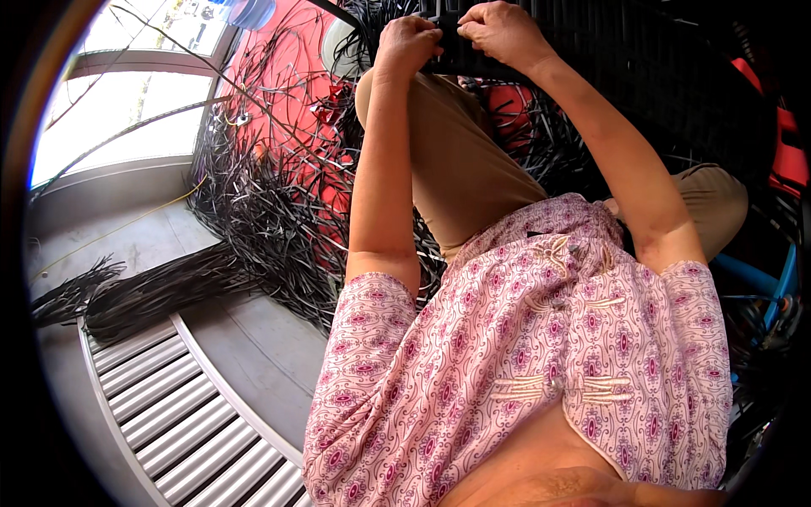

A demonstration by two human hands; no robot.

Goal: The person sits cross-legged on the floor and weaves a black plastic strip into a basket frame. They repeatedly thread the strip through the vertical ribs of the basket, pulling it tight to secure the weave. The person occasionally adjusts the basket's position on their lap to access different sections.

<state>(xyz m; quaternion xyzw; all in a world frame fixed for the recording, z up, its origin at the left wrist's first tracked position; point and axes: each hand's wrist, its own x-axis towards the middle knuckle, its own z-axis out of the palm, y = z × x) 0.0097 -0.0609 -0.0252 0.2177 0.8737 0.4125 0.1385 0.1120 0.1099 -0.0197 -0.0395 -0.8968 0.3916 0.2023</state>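
Observation:
Both my arms reach up to the top of the view, over my bent knee. My left hand [408,46] is closed, its thumb and fingertips pinched together at the edge of a black woven piece [608,63]. Just to the right, my right hand [502,34] also pinches, thumb against forefinger, over the same dark weave. A small gap of black material lies between the two hands. What the fingertips hold is too dark and small to make out. The woven piece stretches away to the right, its lower part lost in shadow.
Loose black flat strips [266,220] lie heaped at the left over a red surface [291,97]. A tied bundle of strips [160,291] rests by a white slatted rack [186,406]. Long strips cross before a bright window [127,114]. A blue metal frame [781,283] stands at right.

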